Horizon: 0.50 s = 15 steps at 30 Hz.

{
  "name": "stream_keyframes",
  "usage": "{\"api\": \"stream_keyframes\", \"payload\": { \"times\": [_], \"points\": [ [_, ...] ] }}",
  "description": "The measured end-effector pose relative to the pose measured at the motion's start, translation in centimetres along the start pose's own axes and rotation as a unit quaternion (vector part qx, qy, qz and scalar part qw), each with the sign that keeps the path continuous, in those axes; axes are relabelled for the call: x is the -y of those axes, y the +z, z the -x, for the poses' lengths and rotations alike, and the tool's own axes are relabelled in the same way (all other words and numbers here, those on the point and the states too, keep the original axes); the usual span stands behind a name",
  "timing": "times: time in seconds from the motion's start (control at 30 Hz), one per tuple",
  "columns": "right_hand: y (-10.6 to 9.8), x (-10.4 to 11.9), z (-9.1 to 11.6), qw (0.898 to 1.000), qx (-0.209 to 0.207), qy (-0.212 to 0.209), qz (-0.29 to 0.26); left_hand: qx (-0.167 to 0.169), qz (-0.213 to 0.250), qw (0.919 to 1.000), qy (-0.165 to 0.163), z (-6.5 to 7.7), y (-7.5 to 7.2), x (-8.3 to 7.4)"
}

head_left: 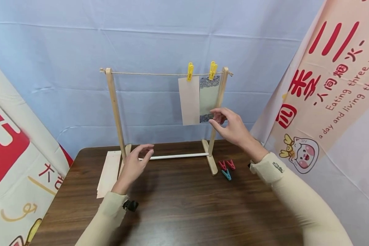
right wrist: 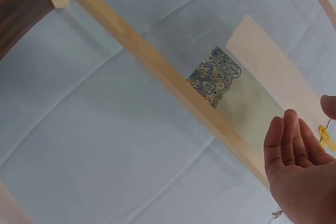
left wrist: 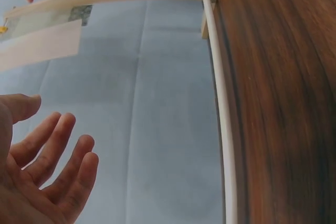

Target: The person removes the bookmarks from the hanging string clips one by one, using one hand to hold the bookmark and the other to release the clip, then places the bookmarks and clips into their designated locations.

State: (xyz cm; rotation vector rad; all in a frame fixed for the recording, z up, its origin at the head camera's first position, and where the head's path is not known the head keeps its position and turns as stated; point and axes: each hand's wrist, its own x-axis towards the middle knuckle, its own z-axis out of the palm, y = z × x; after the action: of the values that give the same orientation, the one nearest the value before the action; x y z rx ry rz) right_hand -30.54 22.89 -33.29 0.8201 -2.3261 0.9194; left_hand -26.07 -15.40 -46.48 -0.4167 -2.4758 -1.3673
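Observation:
My right hand (head_left: 230,126) is raised in front of the rack's right post, its fingers curved and a gap between them and the thumb. Beside its fingertips hangs a card (head_left: 208,97) with a dark blue lace pattern at top and bottom. A plain pale pink card (head_left: 189,102) hangs to the left of it. One yellow clothespin (head_left: 190,71) fixes the pink card to the string (head_left: 150,73); another yellow clothespin (head_left: 213,70) fixes the patterned one. Low by the left post, my left hand (head_left: 135,164) holds nothing, with loosely bent fingers above the white crossbar (head_left: 178,156).
The wooden rack (head_left: 115,106) stands at the back of the dark wood table (head_left: 184,205). Several pale paper strips (head_left: 109,174) lie by its left foot. Two red clothespins (head_left: 222,165) and a blue clothespin (head_left: 226,174) lie right of its right foot. Cloth hangs behind.

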Motion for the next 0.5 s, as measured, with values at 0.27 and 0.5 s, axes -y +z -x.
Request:
{"api": "stream_keyframes", "payload": {
  "times": [0.27,0.5],
  "points": [
    [-0.2,0.4,-1.1,1.000,-0.002,-0.026,-0.003,0.004,0.011,0.9999,0.008,-0.6,0.4,-0.7],
    [-0.7,0.9,-2.0,1.000,0.009,-0.025,0.004,0.010,0.031,0.9994,0.012,-1.4,1.0,-1.6]
  ]
}}
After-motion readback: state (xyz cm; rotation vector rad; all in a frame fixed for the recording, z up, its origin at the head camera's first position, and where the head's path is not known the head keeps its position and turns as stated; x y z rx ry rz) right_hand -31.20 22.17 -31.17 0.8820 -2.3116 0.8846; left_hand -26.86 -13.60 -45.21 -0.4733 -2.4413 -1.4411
